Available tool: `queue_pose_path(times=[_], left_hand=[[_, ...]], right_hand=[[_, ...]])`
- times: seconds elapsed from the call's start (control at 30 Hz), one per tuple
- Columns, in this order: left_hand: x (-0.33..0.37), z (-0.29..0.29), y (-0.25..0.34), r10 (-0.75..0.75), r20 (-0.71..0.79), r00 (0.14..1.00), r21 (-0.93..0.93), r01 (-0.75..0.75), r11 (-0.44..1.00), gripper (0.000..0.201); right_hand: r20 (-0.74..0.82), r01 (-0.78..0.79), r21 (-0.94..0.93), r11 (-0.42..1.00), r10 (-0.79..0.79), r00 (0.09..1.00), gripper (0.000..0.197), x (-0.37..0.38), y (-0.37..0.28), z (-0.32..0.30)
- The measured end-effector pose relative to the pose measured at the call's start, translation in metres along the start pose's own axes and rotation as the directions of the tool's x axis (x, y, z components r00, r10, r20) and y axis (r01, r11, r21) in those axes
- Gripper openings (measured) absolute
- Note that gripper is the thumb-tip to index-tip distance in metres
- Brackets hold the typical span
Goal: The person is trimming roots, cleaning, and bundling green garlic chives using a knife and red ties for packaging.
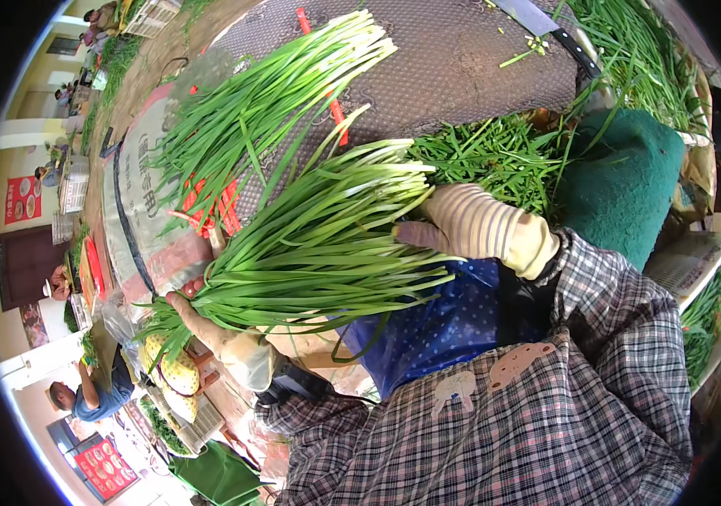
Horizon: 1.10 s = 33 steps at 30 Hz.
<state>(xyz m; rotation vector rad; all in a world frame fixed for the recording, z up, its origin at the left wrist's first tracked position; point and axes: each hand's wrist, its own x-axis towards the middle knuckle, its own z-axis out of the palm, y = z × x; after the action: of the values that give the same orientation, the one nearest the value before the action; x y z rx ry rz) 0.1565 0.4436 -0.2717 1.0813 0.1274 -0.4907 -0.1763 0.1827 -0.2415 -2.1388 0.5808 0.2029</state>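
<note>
Along the near edge of a brown textured mat (453, 63), a person's two gloved hands support one bunch of long green stalks, the held bunch (326, 240), its pale stem ends pointing right and its leaf tips left. Off the mat's near left corner, the left hand (213, 333) reaches out from a bent arm and is closed around the leafy end, its fingers partly buried in green. Just off the mat's near side, the right hand (470, 223), in a striped glove, comes in from the right, wrist bent inward, thumb laid across the stalks near the stem ends; its fingers are hidden, so how tightly it closes cannot be told. Across the mat's left part lies a second bunch (276, 105), with one red strip (337, 122) showing from beneath it; other red strips (221, 207) overlap past counting at the mat's left edge. One knife (546, 25) rests at the mat's far right corner, and one heap of loose leaves (495, 160) sits against its near right side.
</note>
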Motion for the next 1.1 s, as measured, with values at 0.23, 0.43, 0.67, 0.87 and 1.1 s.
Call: queue_pose_path(times=[0.23,0.43,0.67,0.87,1.1], left_hand=[[-0.038,0.056,0.013,0.259,0.113,0.959,-0.008,-0.26,0.966,0.035],[-0.071,0.111,0.005,0.156,0.185,0.97,-0.089,-0.142,0.986,0.039],[-0.044,0.106,0.01,0.094,0.271,0.958,-0.146,-0.055,0.988,0.039],[-0.047,0.107,0.004,0.145,0.167,0.975,-0.026,-0.143,0.989,0.035],[-0.06,0.131,0.006,0.193,0.38,0.905,-0.056,-0.186,0.981,0.031]], right_hand=[[-0.202,0.27,0.682,0.679,-0.18,0.963,0.042,0.032,0.011,0.036],[0.044,-0.019,0.738,0.674,-0.02,0.999,0.034,0.017,0.017,0.028],[0.04,-0.084,0.766,0.638,0.082,0.996,0.037,0.003,-0.008,0.012],[-0.063,0.149,0.467,0.872,-0.135,0.989,0.046,0.013,-0.001,0.031],[-0.185,0.233,0.804,0.547,-0.143,0.972,0.05,0.035,-0.001,0.044]])
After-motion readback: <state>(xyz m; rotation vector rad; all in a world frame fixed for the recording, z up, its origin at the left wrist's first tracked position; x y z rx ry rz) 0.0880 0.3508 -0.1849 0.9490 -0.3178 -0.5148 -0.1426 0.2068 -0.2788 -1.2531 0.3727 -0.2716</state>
